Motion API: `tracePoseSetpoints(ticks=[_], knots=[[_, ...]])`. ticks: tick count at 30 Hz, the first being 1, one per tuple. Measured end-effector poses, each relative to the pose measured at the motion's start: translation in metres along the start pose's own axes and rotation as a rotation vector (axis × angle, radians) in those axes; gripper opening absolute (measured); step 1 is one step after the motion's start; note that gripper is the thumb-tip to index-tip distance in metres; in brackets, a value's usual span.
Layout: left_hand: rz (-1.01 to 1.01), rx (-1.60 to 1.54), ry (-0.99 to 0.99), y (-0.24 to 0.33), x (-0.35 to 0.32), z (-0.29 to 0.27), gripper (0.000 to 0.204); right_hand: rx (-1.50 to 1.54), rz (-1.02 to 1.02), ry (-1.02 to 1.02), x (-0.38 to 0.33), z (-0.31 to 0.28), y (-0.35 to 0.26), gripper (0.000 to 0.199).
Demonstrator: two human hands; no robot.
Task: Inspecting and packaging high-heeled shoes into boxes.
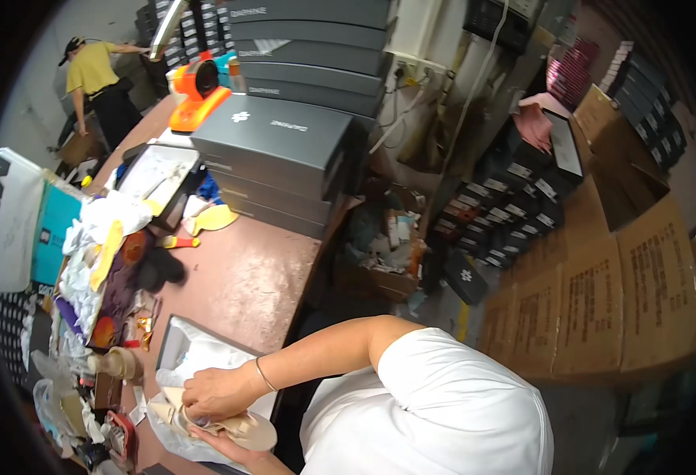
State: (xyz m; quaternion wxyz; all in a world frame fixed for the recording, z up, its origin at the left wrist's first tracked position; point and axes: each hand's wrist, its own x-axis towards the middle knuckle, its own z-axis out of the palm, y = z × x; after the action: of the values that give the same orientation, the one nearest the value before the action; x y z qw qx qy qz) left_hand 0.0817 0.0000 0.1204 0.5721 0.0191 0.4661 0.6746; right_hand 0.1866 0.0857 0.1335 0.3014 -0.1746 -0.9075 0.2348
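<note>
At the lower left of the frame, a beige shoe with a flat sole and a gathered upper (262, 432) was positioned over the near part of an open grey rectangular box (170, 336), lined with crumpled white tissue paper (209, 353). The left hand (233, 449) was clamped on the shoe from below. The right hand (217, 393), with a thin bracelet (264, 374) at its wrist, lay over the upper with fingers bent; its fingertips were hidden, so whether they gripped could not be told. The box rested on the pinkish-brown worktop (241, 273).

Left of the box stood a beige roll (126, 362). A red-and-yellow handled tool (180, 242) lay near the centre left, below a yellow flat piece (217, 219). At upper centre, a stack of dark grey lidded boxes (265, 131) stood on the worktop, with an orange device (197, 107) beside it. Brown cardboard cartons (593, 305) occupied the right of the frame. At upper left, a person in a yellow top (94, 71) stood beyond the worktop.
</note>
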Motion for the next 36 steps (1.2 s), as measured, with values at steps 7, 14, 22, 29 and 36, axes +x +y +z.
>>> tracePoseSetpoints(ticks=[7,14,22,29,36], knots=[[0.046,-0.242,-0.126,-0.006,0.017,-0.060,0.064,0.092,0.020,-0.148,0.022,0.045,-0.004,0.042],[0.147,-0.314,-0.067,0.006,0.002,-0.049,0.061,0.055,-0.130,-0.218,0.041,0.055,-0.012,0.059],[0.055,-0.179,-0.041,0.024,-0.001,-0.045,0.069,0.161,-0.017,-0.180,0.043,0.031,-0.014,0.050],[-0.018,-0.111,0.091,0.015,-0.011,-0.025,0.068,0.135,0.143,-0.306,0.042,0.033,-0.016,0.047],[-0.105,-0.083,0.028,0.008,-0.010,-0.034,0.082,0.070,0.069,-0.333,0.024,0.020,-0.015,0.056]])
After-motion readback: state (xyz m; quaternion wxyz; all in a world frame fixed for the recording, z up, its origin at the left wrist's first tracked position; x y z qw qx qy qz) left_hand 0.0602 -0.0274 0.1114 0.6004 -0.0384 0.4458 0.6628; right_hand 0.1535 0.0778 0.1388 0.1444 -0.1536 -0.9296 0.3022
